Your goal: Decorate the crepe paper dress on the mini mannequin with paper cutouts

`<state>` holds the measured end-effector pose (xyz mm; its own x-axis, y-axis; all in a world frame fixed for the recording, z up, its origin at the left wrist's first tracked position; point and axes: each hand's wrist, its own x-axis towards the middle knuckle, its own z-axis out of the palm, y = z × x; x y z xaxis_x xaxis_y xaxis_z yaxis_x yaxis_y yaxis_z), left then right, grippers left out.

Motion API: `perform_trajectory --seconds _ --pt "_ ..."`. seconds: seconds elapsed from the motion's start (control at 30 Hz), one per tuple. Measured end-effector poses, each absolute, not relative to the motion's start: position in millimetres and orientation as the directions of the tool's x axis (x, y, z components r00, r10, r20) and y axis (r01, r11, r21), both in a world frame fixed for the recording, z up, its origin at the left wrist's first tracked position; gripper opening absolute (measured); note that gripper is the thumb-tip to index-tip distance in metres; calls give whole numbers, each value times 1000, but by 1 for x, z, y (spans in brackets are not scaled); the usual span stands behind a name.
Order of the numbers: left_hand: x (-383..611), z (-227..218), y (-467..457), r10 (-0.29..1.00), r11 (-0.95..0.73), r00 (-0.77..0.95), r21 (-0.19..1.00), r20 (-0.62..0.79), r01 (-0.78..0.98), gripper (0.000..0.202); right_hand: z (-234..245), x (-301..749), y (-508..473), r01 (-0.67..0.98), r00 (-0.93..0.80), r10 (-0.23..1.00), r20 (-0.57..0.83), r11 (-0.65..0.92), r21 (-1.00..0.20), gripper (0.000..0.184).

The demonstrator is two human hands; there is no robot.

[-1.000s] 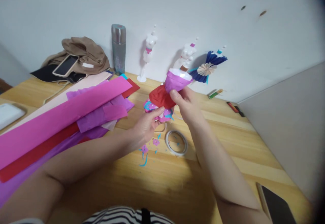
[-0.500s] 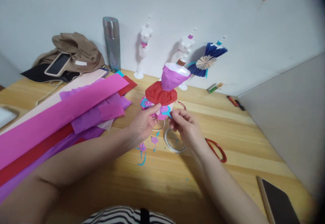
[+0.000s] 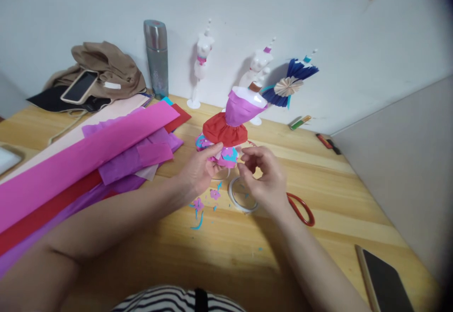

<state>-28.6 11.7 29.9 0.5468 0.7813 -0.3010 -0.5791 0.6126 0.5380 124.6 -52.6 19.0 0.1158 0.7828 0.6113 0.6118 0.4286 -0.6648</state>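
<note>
A small paper-dressed mannequin (image 3: 228,128) stands on the wooden table (image 3: 247,255), with a purple top, a red ruffle and a pink and teal skirt. My left hand (image 3: 198,170) grips the skirt's lower left edge with thumb and fingers. My right hand (image 3: 264,177) is just right of the skirt, its fingertips pinched together at the hem; what they hold is too small to make out. A roll of white tape (image 3: 240,198) lies on the table under my right hand.
Long pink, red and purple crepe paper sheets (image 3: 88,156) cover the left. Red-handled scissors (image 3: 300,208) lie right of the tape. Two white mannequins (image 3: 201,62), a blue paper fan (image 3: 290,85), a steel flask (image 3: 156,57), a brown bag with a phone (image 3: 79,86) line the wall. A dark tablet (image 3: 384,279) is at right.
My right hand let go of the mannequin's purple top and came down to the skirt hem. The mannequin now stands more upright. The scissors became visible.
</note>
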Motion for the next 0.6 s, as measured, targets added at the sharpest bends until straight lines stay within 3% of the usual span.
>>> perform_trajectory --seconds 0.1,0.2,0.6 --pt "-30 24 15 777 612 562 551 -285 -567 21 17 129 -46 762 -51 677 735 502 -410 18" --pt "-31 21 16 779 606 569 551 -264 -574 16 15 132 -41 773 -160 606 779 568 -283 19" --pt "-32 25 13 784 596 565 565 -257 -570 16 19 126 -45 758 -167 586 793 591 -277 18"
